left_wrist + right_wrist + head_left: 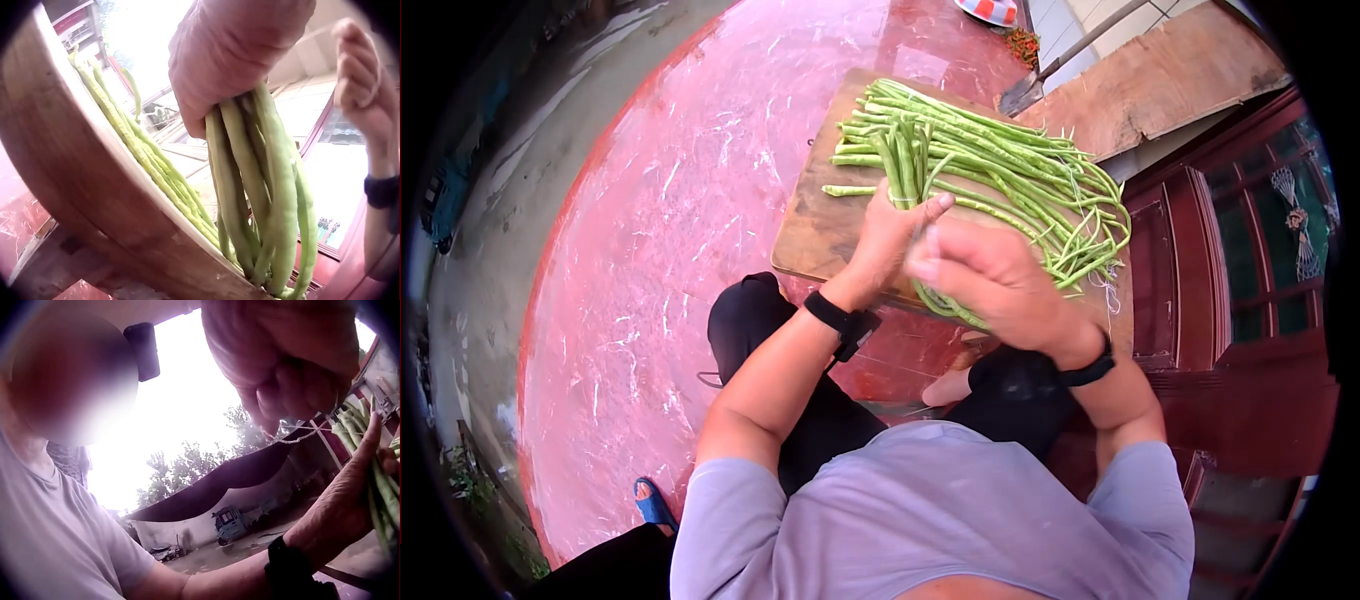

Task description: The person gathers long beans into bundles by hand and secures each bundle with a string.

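My left hand (882, 238) grips a bunch of long green beans (906, 162), its fingers wrapped round the stalks. In the left wrist view the bean bunch (278, 187) hangs below the hand, along the table's edge. Close beside it, my right hand (990, 272) is curled and holds a thin pale string (299, 439). In the right wrist view the string runs from those fingers toward the bunch. A large pile of long beans (990, 165) lies on the wooden tabletop (815, 225) just beyond both hands.
Loose thin strings (1112, 292) hang at the table's right edge. To the right stands a dark red door (1170, 270). A wooden board (1170, 75) and a shovel (1025, 92) lean at the back right. Below is the red floor (640, 250); a blue slipper (654, 505) shows at lower left.
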### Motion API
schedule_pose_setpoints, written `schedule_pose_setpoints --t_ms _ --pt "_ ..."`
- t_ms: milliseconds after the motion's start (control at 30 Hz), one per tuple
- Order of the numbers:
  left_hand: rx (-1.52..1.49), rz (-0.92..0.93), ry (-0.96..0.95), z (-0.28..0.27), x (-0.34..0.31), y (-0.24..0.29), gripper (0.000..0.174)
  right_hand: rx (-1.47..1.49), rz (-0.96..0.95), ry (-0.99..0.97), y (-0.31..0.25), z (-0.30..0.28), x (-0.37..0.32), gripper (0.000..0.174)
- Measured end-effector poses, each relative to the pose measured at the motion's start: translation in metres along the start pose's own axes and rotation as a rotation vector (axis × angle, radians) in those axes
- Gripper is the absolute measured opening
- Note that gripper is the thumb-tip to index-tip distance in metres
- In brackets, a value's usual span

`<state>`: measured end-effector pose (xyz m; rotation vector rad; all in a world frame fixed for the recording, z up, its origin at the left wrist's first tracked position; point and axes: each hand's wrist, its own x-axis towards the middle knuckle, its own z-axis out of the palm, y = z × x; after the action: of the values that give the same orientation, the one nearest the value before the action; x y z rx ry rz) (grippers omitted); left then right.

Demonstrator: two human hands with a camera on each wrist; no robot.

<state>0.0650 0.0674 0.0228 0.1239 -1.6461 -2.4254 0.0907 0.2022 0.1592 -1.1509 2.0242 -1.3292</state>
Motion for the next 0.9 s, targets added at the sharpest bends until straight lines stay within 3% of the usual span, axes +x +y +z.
schedule_pose_setpoints --t_ms 67,100,167,233,333,367,433,467,533,567,600,733,900 --pt "0.092 0.073 0.055 0.006 -0.006 0.006 0.027 -0.109 -0.209 0.193 0.014 0.038 0.026 0.01" --pt "0.065 0.062 0.062 0.012 -0.013 0.016 0.028 -0.528 -0.277 0.227 0.014 0.055 0.036 0.011" --pt "0.077 0.005 0.071 0.015 -0.016 0.024 0.04 -0.884 -0.374 0.162 0.015 0.083 0.049 0.015" --pt "-0.058 -0.033 -0.023 0.009 -0.008 0.015 0.038 -0.752 -0.448 -0.033 0.015 0.102 0.053 0.02" --pt "-0.321 -0.155 -0.131 -0.001 0.004 0.005 0.037 -0.512 -0.878 -0.177 -0.006 0.108 0.044 0.025" --pt "-0.419 -0.202 -0.161 -0.004 0.007 0.003 0.037 -0.535 -0.892 -0.142 -0.013 0.103 0.038 0.027" --pt "-0.748 -0.471 -0.31 -0.019 0.017 -0.012 0.038 -0.53 -0.799 0.003 -0.032 0.062 0.026 0.024" --pt "-0.914 -0.599 -0.388 -0.025 0.018 -0.016 0.038 -0.567 -0.767 0.19 -0.02 0.038 0.029 0.02" --pt "-0.651 -0.269 -0.246 -0.007 -0.001 0.017 0.044 -0.602 -0.649 0.542 0.004 -0.009 0.034 0.017" --pt "-0.686 -0.268 -0.335 -0.011 0.0 0.012 0.046 -0.477 -0.274 0.611 0.02 -0.031 0.034 0.021" --pt "-0.72 -0.269 -0.428 -0.014 0.002 0.006 0.049 -0.328 -0.088 0.639 0.032 -0.046 0.042 0.026" --pt "-0.714 -0.253 -0.493 -0.008 -0.003 0.01 0.051 0.044 0.457 0.238 0.085 -0.078 0.073 0.023" --pt "-0.672 -0.245 -0.465 -0.011 -0.001 0.009 0.049 0.245 0.272 0.274 0.087 -0.098 0.107 0.023"
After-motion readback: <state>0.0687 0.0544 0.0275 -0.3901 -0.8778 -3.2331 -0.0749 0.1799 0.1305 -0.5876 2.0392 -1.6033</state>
